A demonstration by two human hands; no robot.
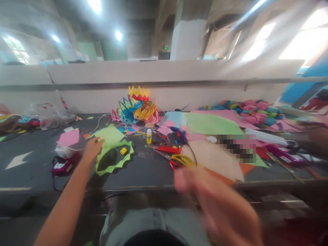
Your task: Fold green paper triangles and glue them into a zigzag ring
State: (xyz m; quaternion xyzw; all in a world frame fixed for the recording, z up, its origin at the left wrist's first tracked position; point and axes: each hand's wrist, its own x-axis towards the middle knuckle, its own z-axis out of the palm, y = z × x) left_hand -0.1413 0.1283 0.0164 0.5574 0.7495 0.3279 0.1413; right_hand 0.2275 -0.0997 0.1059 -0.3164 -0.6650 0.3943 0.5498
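Observation:
My left hand (93, 147) reaches out over the dark table, its fingers closed at the left edge of a light green paper sheet (112, 134). Just in front of that sheet lies a green paper crown (115, 168) with a zigzag edge, curved into a ring around a small yellow block (123, 151). My right hand (202, 191) is raised close to the camera at the table's front edge, smeared by motion. Whether it holds anything is hidden. Beyond it are red-handled scissors (175, 166), a yellow-handled tool (183, 159) and a red-handled tool (169, 149).
Finished paper crowns (138, 109) are stacked at the back. A glue stick (149, 136) stands mid-table, beside a blue glue gun (180, 134) with a cord. Coloured sheets (212, 123) spread rightward. Purple devices (65, 164) lie left and right. A plastic bag (52, 116) sits far left.

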